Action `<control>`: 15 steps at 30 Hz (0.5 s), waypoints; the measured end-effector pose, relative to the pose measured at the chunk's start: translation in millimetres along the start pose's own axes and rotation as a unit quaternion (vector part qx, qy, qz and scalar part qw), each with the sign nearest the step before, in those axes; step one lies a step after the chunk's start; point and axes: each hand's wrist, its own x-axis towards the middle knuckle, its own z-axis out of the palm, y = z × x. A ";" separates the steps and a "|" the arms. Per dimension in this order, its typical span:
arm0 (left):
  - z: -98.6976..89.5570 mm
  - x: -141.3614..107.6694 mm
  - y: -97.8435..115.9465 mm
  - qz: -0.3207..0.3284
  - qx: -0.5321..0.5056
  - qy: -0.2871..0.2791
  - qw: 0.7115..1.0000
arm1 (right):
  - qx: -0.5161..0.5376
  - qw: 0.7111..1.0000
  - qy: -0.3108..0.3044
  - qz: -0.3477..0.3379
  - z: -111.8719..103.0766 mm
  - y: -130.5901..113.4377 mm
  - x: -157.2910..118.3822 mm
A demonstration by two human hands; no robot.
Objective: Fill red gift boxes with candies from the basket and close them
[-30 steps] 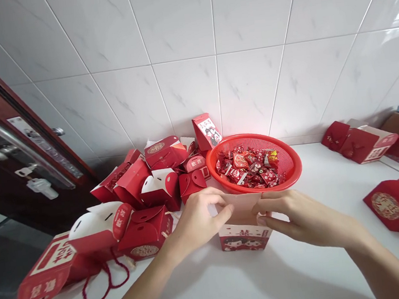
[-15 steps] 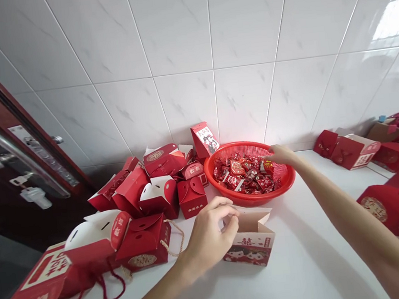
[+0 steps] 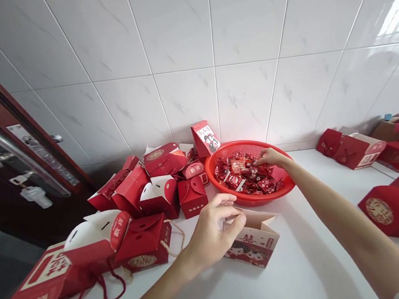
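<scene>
The open card box [image 3: 250, 249] on the table [image 3: 300, 272] looks light and creasable, best pinched softly at its top edge – as the left hand [image 3: 209, 232] does – while the right hand [image 3: 275, 156], apart, touches wrapped sweets [image 3: 251, 175], its grip unclear.

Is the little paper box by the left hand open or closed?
Open: the small red-and-white paper box has its top unfolded, showing the plain inside.

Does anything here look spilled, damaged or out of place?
Nothing looks spilled: the wrapped sweets lie inside the red basket. The red boxes on the left look jumbled, some with open flaps, but I see no clear damage.
</scene>
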 end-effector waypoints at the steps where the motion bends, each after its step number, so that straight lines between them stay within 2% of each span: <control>1: -0.3 0.4 -0.3 -0.005 -0.003 -0.002 1.000 | 0.028 0.999 -0.008 -0.019 0.2 0.1 -0.3; 4: -1.6 1.2 -1.7 -0.017 -0.010 -0.007 1.000 | 0.097 0.993 -0.018 -0.069 2.5 -3.2 -2.0; 7: -3.6 1.1 -3.1 -0.020 -0.023 -0.018 0.999 | 0.121 0.988 -0.009 -0.092 4.8 -6.3 -2.9; 10: -5.4 0.6 -4.6 -0.011 -0.039 -0.031 0.999 | 0.093 0.993 0.006 -0.075 5.7 -3.8 -1.1; 15: -6.4 0.3 -8.2 -0.004 -0.060 -0.050 0.997 | 0.002 0.999 0.043 -0.004 5.2 7.2 5.8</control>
